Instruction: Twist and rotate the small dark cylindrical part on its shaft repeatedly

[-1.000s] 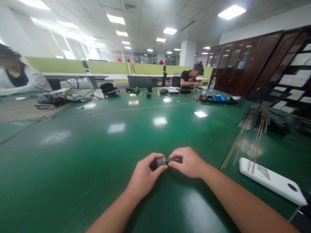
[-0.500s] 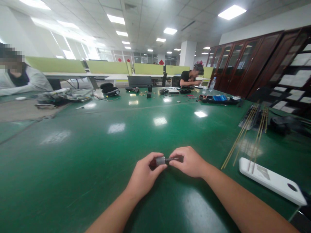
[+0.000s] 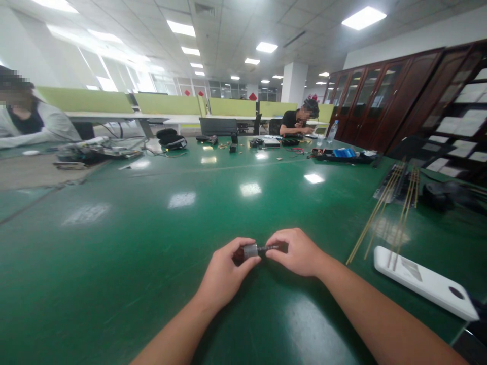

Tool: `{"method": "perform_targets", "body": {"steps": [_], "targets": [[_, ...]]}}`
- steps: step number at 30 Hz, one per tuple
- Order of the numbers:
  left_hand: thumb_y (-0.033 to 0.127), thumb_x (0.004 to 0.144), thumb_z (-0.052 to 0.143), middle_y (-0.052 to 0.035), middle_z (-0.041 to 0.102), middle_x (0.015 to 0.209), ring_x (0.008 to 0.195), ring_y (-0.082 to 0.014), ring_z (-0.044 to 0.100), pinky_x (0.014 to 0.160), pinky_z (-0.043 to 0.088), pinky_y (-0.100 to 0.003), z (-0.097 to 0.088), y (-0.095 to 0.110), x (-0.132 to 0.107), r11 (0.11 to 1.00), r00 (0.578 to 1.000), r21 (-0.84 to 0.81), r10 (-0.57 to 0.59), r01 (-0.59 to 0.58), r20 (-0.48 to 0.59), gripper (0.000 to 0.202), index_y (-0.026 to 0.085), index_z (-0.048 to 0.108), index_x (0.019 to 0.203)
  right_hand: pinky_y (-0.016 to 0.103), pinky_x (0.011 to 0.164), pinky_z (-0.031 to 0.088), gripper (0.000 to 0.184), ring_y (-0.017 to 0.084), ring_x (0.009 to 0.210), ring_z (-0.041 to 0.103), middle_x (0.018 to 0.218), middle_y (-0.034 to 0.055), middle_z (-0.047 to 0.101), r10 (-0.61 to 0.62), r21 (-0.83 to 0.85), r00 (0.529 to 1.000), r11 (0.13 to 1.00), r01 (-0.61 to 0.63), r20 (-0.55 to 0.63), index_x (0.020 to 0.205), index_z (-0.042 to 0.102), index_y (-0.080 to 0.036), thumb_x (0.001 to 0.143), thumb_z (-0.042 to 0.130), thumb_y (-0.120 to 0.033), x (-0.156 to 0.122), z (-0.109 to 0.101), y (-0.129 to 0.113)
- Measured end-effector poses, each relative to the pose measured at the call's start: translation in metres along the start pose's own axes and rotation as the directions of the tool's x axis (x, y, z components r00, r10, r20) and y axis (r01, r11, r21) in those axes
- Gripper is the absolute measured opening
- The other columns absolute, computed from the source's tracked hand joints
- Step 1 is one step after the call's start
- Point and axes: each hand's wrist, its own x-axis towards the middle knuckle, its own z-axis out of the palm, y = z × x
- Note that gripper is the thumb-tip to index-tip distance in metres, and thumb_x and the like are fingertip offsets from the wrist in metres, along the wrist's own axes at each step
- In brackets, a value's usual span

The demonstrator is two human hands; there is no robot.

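Note:
A small grey metal cylinder [image 3: 250,251] with a thin dark shaft [image 3: 262,250] lies level between my two hands, just above the green table. My left hand [image 3: 222,274] is closed round the cylinder, thumb below and fingers above. A dark reddish-brown part shows inside that grip, at the cylinder's left end. My right hand [image 3: 297,253] pinches the free end of the shaft between thumb and fingertips. The fingers partly hide both ends, so I cannot tell the exact kind of part.
A white slab-like case [image 3: 426,284] lies right of my right arm, below several thin brass-coloured rods [image 3: 375,218]. Across the green table [image 3: 152,213] are a black tray with blue items [image 3: 344,153], a bottle [image 3: 333,132] and electronic parts [image 3: 99,152]. Two people sit beyond.
My hands have barely moved; the gap between their fingertips along the shaft is slightly wider. The person at the far right has lowered a hand a little.

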Motion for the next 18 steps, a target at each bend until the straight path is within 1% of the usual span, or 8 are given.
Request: {"method": "perform_targets", "body": {"steps": [8, 18], "targets": [[0.04, 0.079, 0.066, -0.003, 0.07, 0.094, 0.085, -0.0227, 0.065, 0.078, 0.051, -0.034, 0.0001, 0.0036, 0.0004, 1.0, 1.0, -0.026, -0.01, 0.01, -0.009, 0.032, 0.022, 0.066, 0.104, 0.025, 0.065, 0.043, 0.009, 0.015, 0.07, 0.062, 0.078, 0.0013, 0.071, 0.004, -0.001, 1.0, 1.0, -0.004, 0.004, 0.086, 0.074, -0.02, 0.081, 0.068, -0.025, 0.0003, -0.0018, -0.0002], [0.04, 0.08, 0.068, -0.0007, 0.069, 0.093, 0.083, -0.0212, 0.065, 0.08, 0.05, -0.034, 0.0016, -0.002, 0.0005, 0.999, 1.0, -0.035, -0.029, 0.029, -0.001, 0.03, 0.025, 0.065, 0.106, 0.025, 0.066, 0.044, 0.008, 0.014, 0.069, 0.062, 0.078, 0.0007, 0.071, 0.016, 0.013, 1.0, 1.0, -0.016, -0.007, 0.086, 0.073, -0.02, 0.081, 0.068, -0.024, 0.0001, -0.0047, 0.0016]]}}
